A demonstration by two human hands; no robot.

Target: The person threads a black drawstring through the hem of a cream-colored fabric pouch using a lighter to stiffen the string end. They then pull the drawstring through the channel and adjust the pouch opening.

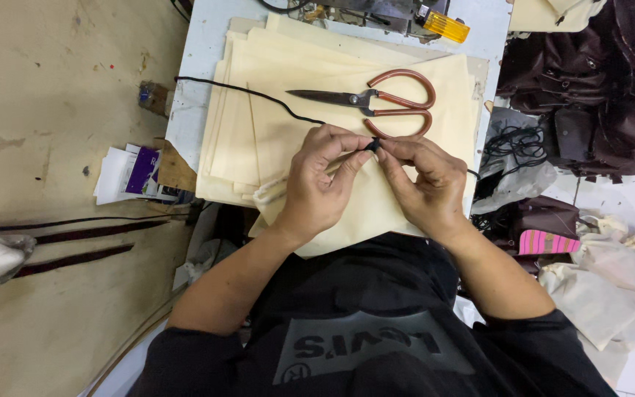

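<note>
— While both hands meet over the cream cloth, what sits between them?

— A black cord. Its end is pinched between the fingertips of the left hand and the right hand, right where the two thumbs come together. From there it runs away up and to the left, across the stack of cream fabric pieces and off the table's pale edge.

— So both hands are closed?

— Narrowly, yes: fingers curled in, tips pressed on the cord end and on the gathered edge of the top cream piece lying under them.

— And the scissors?

— Large scissors with reddish-brown handles lie flat on the stack just beyond the hands, blades pointing left, not touched by either hand.

— Anything around the table?

— Dark brown bags are heaped to the right, with a tangle of black cords beside them, and some papers lie to the left.
</note>
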